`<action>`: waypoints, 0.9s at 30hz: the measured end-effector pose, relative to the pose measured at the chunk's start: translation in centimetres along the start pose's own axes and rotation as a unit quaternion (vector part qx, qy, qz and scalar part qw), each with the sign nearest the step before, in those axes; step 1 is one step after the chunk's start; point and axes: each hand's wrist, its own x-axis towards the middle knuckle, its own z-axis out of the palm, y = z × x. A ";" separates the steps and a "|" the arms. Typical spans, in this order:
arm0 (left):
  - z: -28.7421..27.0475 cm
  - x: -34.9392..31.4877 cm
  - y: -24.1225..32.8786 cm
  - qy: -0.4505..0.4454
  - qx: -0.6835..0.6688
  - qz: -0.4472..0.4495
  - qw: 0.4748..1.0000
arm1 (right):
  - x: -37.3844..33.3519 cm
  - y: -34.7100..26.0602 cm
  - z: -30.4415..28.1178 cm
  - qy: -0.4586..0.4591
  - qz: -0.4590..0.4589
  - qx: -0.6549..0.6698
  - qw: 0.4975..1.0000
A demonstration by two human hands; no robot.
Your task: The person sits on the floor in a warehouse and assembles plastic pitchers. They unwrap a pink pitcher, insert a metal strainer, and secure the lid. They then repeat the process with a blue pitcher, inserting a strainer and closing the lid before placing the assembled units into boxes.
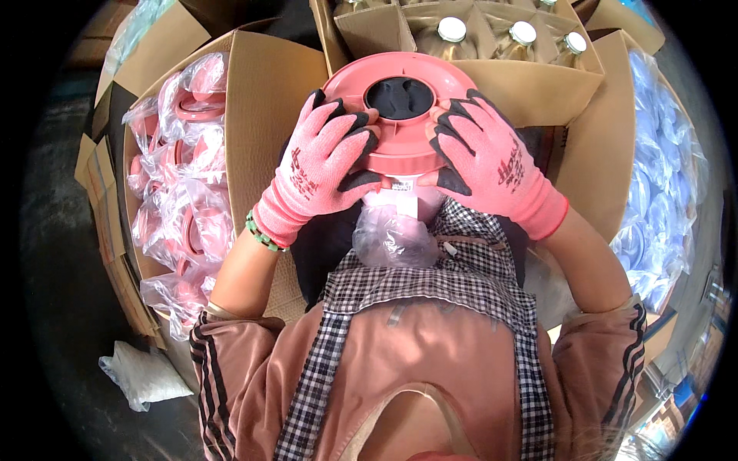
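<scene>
A round pink plastic piece [396, 138], like a wide lid or base with a black disc [400, 98] set in its middle, is above my lap. My left hand [319, 165], in a pink glove with black fingertips, grips its left side, fingers bent over the top. The matching gloved right hand [492, 157] holds the opposite side in the same way. Both thumbs press near the lower rim, beside a white label [403, 184]. Just below them hangs a clear plastic bag [394, 234]; what it holds is hard to make out.
On the left, a cardboard box [265, 100] holds pink bagged parts [188, 154]. Blue bagged parts [661, 169] fill a box at right. Ahead stands a divided carton [530, 84] of clear bottles with white caps [452, 29]. A whitish bag [146, 375] lies on the floor.
</scene>
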 end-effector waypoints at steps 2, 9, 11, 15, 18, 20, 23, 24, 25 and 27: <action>0.0 -0.3 -0.3 -0.017 0.000 -0.005 1.000 | 0.1 0.1 -0.3 -0.012 0.005 0.010 1.000; 1.6 0.4 4.6 0.184 -0.245 -0.245 0.920 | 1.1 7.2 2.3 0.242 0.336 0.535 0.736; 3.2 1.4 4.5 0.252 -0.225 -0.332 0.881 | 2.6 5.5 4.5 0.202 0.419 0.728 0.503; 4.5 -0.5 -5.0 0.247 -0.560 -0.428 0.664 | 0.1 -1.1 5.3 0.203 0.348 0.413 0.817; 4.1 -0.4 -5.9 0.270 -0.427 -0.496 0.706 | -0.2 -1.1 4.2 0.219 0.392 0.401 0.799; 3.4 1.3 -0.8 0.363 -0.366 -0.433 0.739 | 2.0 4.0 2.7 0.273 0.483 0.534 0.638; 3.1 1.7 -0.7 0.260 -0.377 -0.387 0.801 | 1.6 4.3 7.0 0.258 0.397 0.680 0.560; 3.1 1.7 -2.0 0.243 -0.434 -0.397 0.772 | 1.2 2.0 7.1 0.294 0.365 0.646 0.602; 3.6 -0.2 -4.6 0.262 -0.484 -0.426 0.718 | 0.9 -1.7 5.7 0.249 0.336 0.434 0.798; 5.7 -1.9 -8.0 0.278 -0.596 -0.458 0.599 | -0.7 -1.3 6.5 0.296 0.332 0.481 0.756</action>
